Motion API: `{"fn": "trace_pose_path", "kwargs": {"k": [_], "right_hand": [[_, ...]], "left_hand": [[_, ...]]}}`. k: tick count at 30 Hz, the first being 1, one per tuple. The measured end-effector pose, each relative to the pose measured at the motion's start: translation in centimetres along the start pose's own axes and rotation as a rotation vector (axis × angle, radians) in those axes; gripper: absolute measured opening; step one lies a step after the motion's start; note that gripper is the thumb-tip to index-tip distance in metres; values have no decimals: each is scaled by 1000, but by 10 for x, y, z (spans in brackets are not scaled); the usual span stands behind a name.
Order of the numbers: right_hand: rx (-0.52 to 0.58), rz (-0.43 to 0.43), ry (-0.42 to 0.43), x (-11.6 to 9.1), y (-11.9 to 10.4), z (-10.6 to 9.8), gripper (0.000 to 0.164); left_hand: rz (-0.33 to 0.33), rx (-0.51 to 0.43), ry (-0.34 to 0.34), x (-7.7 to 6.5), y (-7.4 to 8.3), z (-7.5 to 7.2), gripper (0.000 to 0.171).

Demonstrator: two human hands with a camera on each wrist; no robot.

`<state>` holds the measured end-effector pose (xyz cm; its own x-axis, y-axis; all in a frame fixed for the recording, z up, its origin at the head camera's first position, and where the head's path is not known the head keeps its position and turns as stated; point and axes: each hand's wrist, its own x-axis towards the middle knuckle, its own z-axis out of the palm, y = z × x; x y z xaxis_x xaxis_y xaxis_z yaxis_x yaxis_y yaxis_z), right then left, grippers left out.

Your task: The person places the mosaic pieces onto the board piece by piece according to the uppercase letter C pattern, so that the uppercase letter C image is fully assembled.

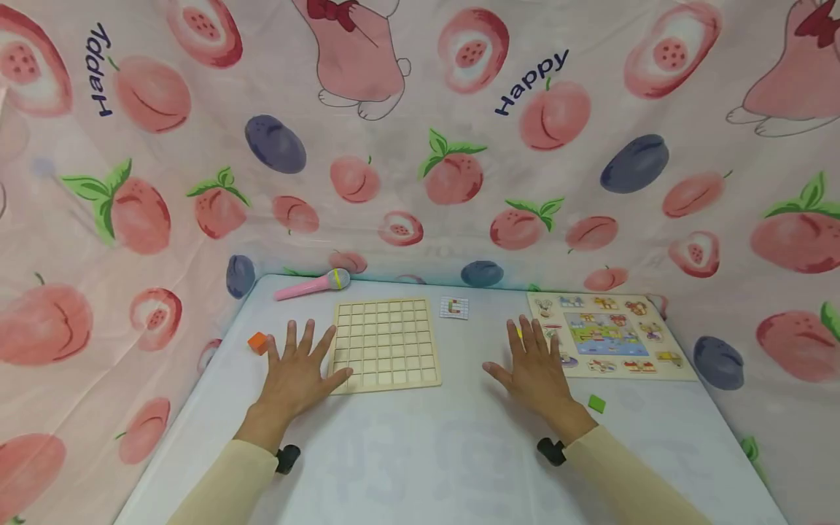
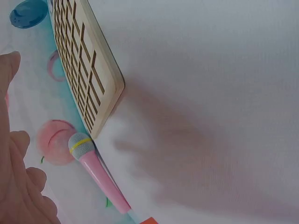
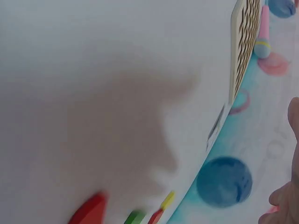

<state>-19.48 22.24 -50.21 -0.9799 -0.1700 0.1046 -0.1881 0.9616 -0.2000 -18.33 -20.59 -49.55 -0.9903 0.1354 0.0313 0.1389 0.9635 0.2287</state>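
My left hand [image 1: 295,380] is spread with straight fingers over the table, its thumb overlapping the left edge of a wooden grid board [image 1: 387,343]. Beside its little finger lies an orange block [image 1: 258,343]. My right hand [image 1: 539,375], also spread and holding nothing, hovers left of a wooden picture puzzle board [image 1: 676,368] and covers part of its edge. A yellow piece [image 1: 520,332] peeks out behind the right fingers. Right of that wrist sits a green block [image 1: 596,403]. The right wrist view shows a red piece [image 3: 88,210] on the table, mostly cut off.
A pink toy microphone [image 1: 302,287] lies at the back left, behind the grid board. Near the back middle is a small card [image 1: 454,308] with a coloured block pattern on a grid. Peach-printed cloth [image 1: 420,109] rises behind the white table [image 1: 420,452] and along its sides.
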Motion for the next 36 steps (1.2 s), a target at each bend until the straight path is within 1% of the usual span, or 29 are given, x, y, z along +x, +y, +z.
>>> {"fn": "trace_pose_path", "kwargs": {"k": [6, 9, 15, 21, 27, 30, 33, 36], "right_hand": [[27, -48, -14, 15, -25, 10, 103], [44, -74, -22, 21, -37, 16, 103], [56, -95, -100, 33, -56, 30, 103], [70, -142, -159, 38, -70, 42, 102], [69, -180, -217, 40, -80, 52, 100], [68, -190, -260, 42, -83, 56, 101], [61, -213, -318, 44, -85, 59, 100], [43, -246, -363, 46, -88, 60, 97]], "left_hand": [[16, -25, -1, 5, 3, 5, 96], [16, -31, -12, 8, 5, 8, 97], [20, -39, -36, 16, 6, 15, 101], [8, -41, -71, 18, 5, 19, 103], [2, -71, -119, 18, 1, 24, 106], [25, -73, -146, 21, 0, 26, 110], [45, -66, -195, 23, -1, 28, 115], [47, -80, -244, 23, -2, 29, 115]]}}
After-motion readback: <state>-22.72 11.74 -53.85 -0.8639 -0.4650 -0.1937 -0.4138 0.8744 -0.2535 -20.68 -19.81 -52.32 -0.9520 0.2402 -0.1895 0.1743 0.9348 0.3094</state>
